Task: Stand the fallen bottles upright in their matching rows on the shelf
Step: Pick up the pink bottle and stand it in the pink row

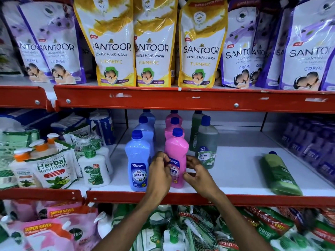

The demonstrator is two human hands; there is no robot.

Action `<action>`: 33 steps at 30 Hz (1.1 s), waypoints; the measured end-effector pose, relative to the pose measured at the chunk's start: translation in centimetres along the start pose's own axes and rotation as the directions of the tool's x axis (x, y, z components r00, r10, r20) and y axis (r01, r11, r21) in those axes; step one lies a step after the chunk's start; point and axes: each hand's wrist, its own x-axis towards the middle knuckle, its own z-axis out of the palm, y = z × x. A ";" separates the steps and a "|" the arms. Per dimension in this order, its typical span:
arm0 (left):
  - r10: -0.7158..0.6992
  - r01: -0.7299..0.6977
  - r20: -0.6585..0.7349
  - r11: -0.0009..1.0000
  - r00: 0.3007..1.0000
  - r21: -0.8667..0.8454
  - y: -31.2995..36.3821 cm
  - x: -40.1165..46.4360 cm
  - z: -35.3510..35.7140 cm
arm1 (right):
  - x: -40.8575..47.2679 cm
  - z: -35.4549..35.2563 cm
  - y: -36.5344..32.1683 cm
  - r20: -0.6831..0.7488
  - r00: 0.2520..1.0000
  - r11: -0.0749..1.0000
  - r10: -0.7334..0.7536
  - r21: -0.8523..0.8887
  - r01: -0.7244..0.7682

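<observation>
Front pink bottle (176,153): upright at the shelf's front edge, blue cap, glossy pink body, dark blue "SHAKTI" label low on the front, partly covered by fingers.
Pink row (174,124): two more pink bottles stand behind it in a line running to the back.
Blue row (138,160): just left of the pink; three upright pale blue bottles, blue caps, the front one showing the same label in full.
Green row (206,142): just right of the pink; two upright dark green bottles, the front one set further back than the pink and blue fronts.
Fallen green bottle (281,174): lies on its side well apart at the right of the shelf, cap toward the back, base near the front lip.
Shelf (235,160): white deck, red front rail.
Left hand (159,171): reaches up over the rail, fingers curled on the pink bottle's left side at label height.
Right hand (197,171): fingers bent at the bottle's right side, thumb near its lower part; firm grip or light touch, cannot tell.
</observation>
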 end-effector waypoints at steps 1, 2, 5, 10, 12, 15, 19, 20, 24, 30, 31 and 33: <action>-0.010 0.010 -0.024 1.000 1.000 0.001 0.1 -0.2 0.0 | 0.1 0.2 0.1 0.001 1.000 1.000 -0.004 0.003 0.004; -0.012 0.013 -0.043 1.000 0.999 0.003 0.1 -0.3 0.1 | 0.1 0.4 0.3 -0.004 1.000 1.000 -0.006 0.008 0.006; -0.001 0.006 -0.071 0.998 0.997 0.068 0.1 -0.8 0.3 | 0.3 0.7 0.5 -0.022 1.000 0.999 -0.008 0.031 0.009; 0.003 0.007 -0.047 0.979 0.999 0.204 0.3 -1.3 0.6 | 0.3 0.8 0.4 -0.028 0.999 0.998 -0.034 0.044 0.035; 0.015 -0.002 -0.055 0.972 0.998 0.234 0.2 -1.6 0.6 | 0.3 0.9 0.4 -0.031 0.999 0.998 -0.041 0.049 0.042; 0.030 -0.015 -0.063 0.975 0.998 0.223 -0.3 -1.6 0.7 | -0.1 1.2 0.6 -0.077 0.997 0.998 -0.017 0.061 0.022; 0.012 -0.015 0.026 0.996 1.000 0.092 -1.4 -1.8 0.8 | -1.0 1.6 1.5 -0.195 0.980 0.996 0.040 0.084 -0.024; 0.000 -0.003 0.036 0.998 0.999 0.067 -1.6 -1.8 0.9 | -1.1 1.6 1.6 -0.208 0.977 0.997 0.042 0.070 -0.028; -0.024 0.024 0.014 1.000 1.000 -0.002 -2.0 -1.8 0.8 | -1.1 1.8 1.8 -0.216 0.975 0.997 0.053 0.062 -0.041; -0.026 0.027 0.017 0.999 1.000 -0.042 -2.2 -1.9 0.6 | -1.1 1.6 2.4 -0.208 0.974 0.988 0.087 0.142 -0.058; -0.027 0.028 0.018 0.999 0.999 -0.046 -2.3 -1.9 0.5 | -1.2 1.6 2.5 -0.208 0.974 0.986 0.092 0.157 -0.059; -0.033 0.034 0.023 0.998 0.999 -0.050 -2.4 -2.0 0.5 | -1.2 1.6 2.6 -0.204 0.974 0.983 0.096 0.171 -0.061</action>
